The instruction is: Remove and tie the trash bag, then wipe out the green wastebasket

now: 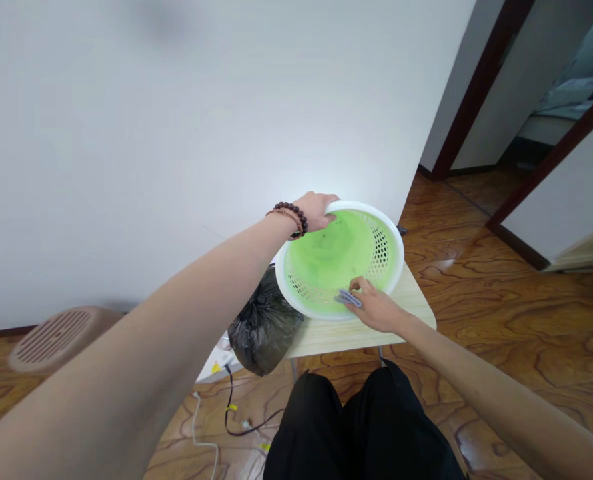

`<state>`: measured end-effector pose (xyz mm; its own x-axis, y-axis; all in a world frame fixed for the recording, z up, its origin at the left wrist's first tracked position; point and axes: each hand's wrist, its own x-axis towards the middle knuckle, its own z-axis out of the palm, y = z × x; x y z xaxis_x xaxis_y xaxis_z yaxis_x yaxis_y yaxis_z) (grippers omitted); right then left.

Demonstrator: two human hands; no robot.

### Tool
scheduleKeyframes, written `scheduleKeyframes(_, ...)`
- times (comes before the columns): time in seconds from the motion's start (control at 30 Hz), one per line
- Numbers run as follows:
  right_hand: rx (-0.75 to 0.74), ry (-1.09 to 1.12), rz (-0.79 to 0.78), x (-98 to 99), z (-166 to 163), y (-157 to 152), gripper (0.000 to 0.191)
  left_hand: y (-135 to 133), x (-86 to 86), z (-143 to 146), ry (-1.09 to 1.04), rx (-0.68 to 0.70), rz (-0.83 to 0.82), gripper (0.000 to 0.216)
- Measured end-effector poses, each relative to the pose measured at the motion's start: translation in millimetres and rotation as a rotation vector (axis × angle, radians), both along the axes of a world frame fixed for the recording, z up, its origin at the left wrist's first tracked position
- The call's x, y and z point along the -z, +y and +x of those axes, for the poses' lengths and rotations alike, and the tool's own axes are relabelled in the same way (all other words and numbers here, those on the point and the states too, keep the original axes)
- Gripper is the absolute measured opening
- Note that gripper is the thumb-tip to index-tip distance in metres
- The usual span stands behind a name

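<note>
A round plastic basket (321, 257), green inside with a white rim and bands of holes, sits on a small light wood table (411, 300). My left hand (317, 208), with a beaded bracelet at the wrist, grips the basket's far rim, fingers over the outside and thumb inside. At the near side of the basket, my right hand (371, 305) pinches a small folded grey-blue cloth (350, 298) over the perforated wall. Whether the cloth touches the wall I cannot tell.
A tied black plastic bag (266, 327) lies left of the basket at the table's edge. Cables (229, 413) run over the wooden floor below. A brown plastic stool (56, 337) stands at the left by the white wall (151, 133). My knees (351, 420) are close to the table.
</note>
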<state>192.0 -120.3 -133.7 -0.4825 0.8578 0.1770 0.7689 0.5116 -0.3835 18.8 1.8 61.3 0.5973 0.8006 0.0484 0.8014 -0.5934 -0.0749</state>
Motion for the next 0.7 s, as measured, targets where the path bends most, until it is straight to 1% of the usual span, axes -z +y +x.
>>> scheduleKeyframes(0.03, 0.094, 0.044, -0.023, -1.9, -4, 9, 0.038, 1, 1.8, 0, -0.007, -0.003, 0.015, 0.042)
scheduleKeyframes(0.1, 0.271, 0.105, -0.033, -5.7, -11, 30, 0.033, 2, 4.4, -1, 0.01, -0.026, 0.027, 0.041)
scheduleKeyframes(0.13, 0.328, 0.126, -0.015, -7.2, -14, 42, 0.03, 2, 5.1, -2, 0.022, -0.042, 0.033, 0.042)
scheduleKeyframes(0.2, 0.369, 0.155, 0.057, -7.6, -20, 62, 0.029, 2, 5.8, -4, 0.036, -0.073, 0.044, 0.044)
scheduleKeyframes(0.27, 0.357, 0.14, 0.107, -3.4, -25, 74, 0.031, 3, 6.2, -5, 0.045, -0.088, 0.046, 0.042)
scheduleKeyframes(0.3, 0.34, 0.1, 0.099, 0.7, -28, 77, 0.032, 3, 6.4, -5, 0.045, -0.095, 0.041, 0.04)
scheduleKeyframes(0.33, 0.317, 0.037, 0.063, 5.8, -32, 77, 0.032, 3, 6.6, -4, 0.043, -0.103, 0.034, 0.04)
scheduleKeyframes(0.43, 0.224, -0.193, -0.12, 22.6, -47, 72, 0.033, 3, 6.6, -1, 0.032, -0.116, 0.017, 0.038)
scheduleKeyframes(0.5, 0.184, -0.289, -0.198, 30.5, -57, 70, 0.036, 3, 6.2, 1, 0.011, -0.103, 0.006, 0.037)
scheduleKeyframes(0.6, 0.157, -0.326, -0.258, 35.8, -69, 73, 0.041, 4, 5.7, 2, -0.057, -0.114, -0.045, 0.035)
scheduleKeyframes(0.7, 0.128, -0.258, -0.277, 38.2, -75, 79, 0.045, 4, 5.8, 0, -0.107, -0.127, -0.081, 0.035)
